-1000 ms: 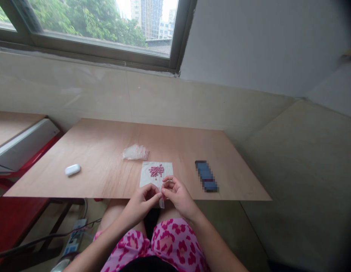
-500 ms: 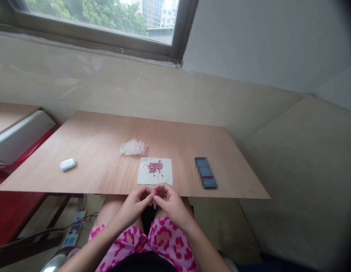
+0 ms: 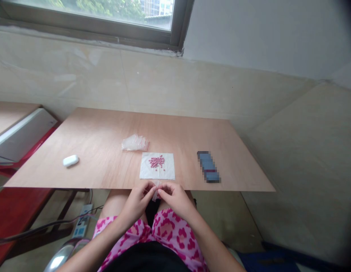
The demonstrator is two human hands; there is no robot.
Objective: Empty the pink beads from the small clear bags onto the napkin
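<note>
Just off the table's near edge, my left hand [image 3: 143, 194] and my right hand [image 3: 172, 194] meet, fingertips pinched on a small clear plastic bag [image 3: 155, 195]. Fingers cover much of the bag, and I cannot make out what is inside it. Directly beyond them a white cloth [image 3: 144, 172] lies flat on the table. A cluster of small pink-red beads [image 3: 156, 162] rests on it, with a few strays nearer me. Behind the cloth's left corner is a pile of clear plastic bags [image 3: 135, 142] with reddish edges.
The wooden table [image 3: 101, 166] has a white earbud case [image 3: 70, 161] at left and a blurred-out phone [image 3: 208, 167] at right. A wall and window stand behind. Below left are a red bench [image 3: 22, 215], cables and a power strip [image 3: 82, 221].
The view has tilted slightly down. My hands stay together, with fingers shifted on the small bag so that more of it shows. The beads and pile of bags lie as before.
</note>
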